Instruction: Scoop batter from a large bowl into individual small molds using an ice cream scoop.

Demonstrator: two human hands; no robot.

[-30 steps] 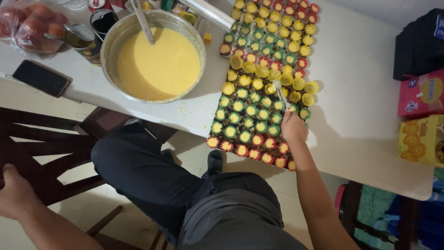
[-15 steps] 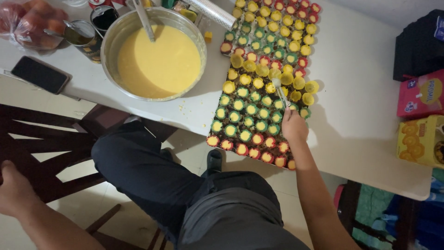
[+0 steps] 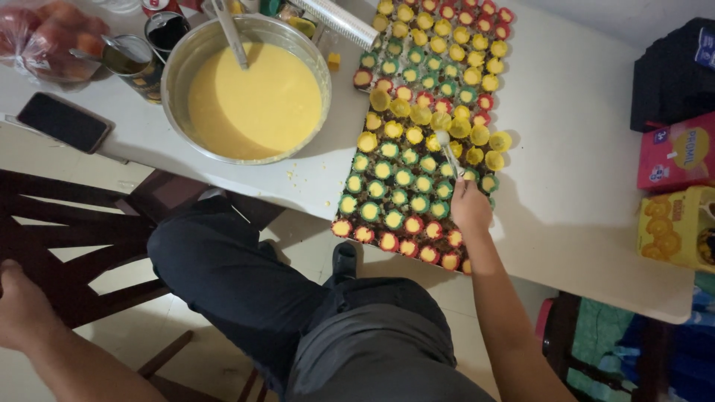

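Metal spoon — beyond right hand

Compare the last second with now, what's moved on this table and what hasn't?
Very little has visibly changed. The right hand keeps its grip on the spoon, tip over the small cups on the tray, in about the same spot. The left hand stays low by the dark wooden chair. The metal bowl of yellow batter with its utensil, the phone and the boxes have not moved.
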